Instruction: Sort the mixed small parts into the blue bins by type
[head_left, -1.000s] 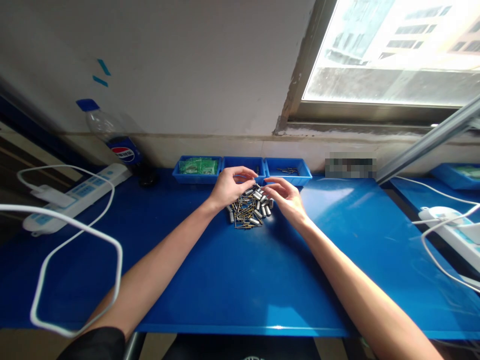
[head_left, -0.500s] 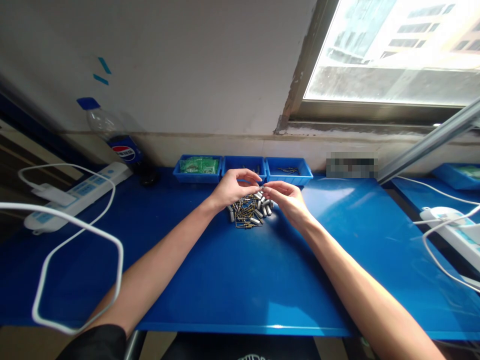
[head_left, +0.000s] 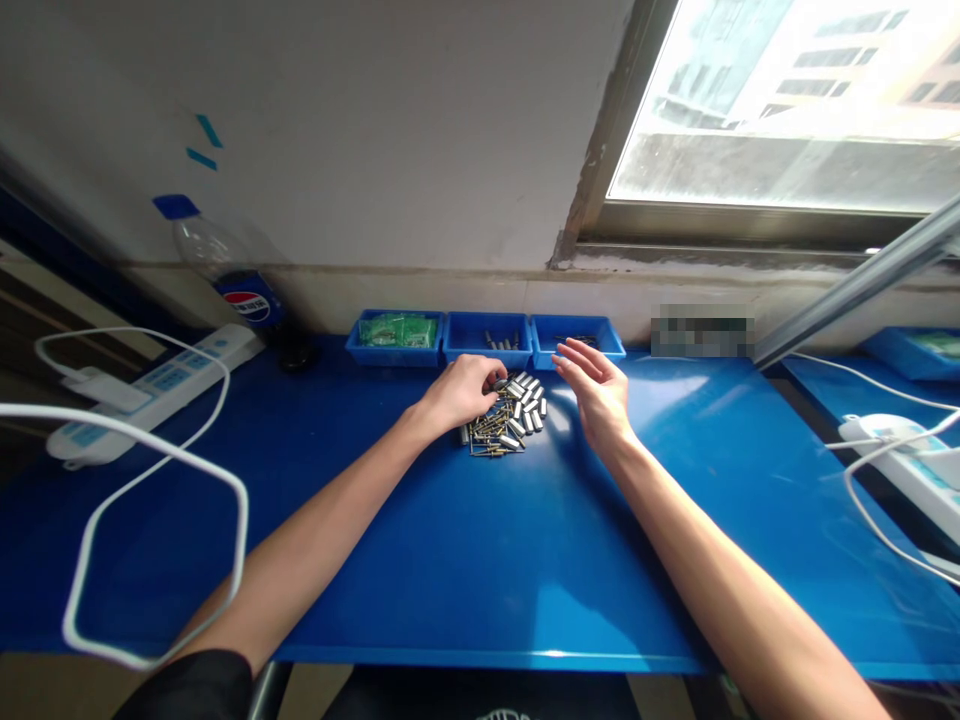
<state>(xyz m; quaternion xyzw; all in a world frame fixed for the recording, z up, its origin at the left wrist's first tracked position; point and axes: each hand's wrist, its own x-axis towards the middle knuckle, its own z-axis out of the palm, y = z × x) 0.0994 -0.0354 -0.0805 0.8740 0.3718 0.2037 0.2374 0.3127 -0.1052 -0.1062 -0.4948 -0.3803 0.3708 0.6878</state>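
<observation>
A heap of small metal parts (head_left: 510, 418), silver cylinders and thin brass pins, lies on the blue table (head_left: 465, 560). My left hand (head_left: 459, 390) rests on the heap's left edge with its fingers curled down among the parts; what they pinch is hidden. My right hand (head_left: 597, 388) hovers just right of the heap, near the right blue tray (head_left: 577, 340), fingers spread and empty. The middle blue tray (head_left: 487, 340) holds a few silver parts.
A left blue tray (head_left: 395, 335) holds green pieces. A plastic bottle (head_left: 225, 275) lies by the wall, with a power strip (head_left: 142, 392) and white cable (head_left: 150, 480) on the left. Another strip with cables (head_left: 900, 465) is at right, under a slanted metal rail (head_left: 855, 290).
Both hands had met above the heap, fingertips together. Now the left hand has dropped onto the heap and the right hand has moved right toward the tray and spread its fingers.
</observation>
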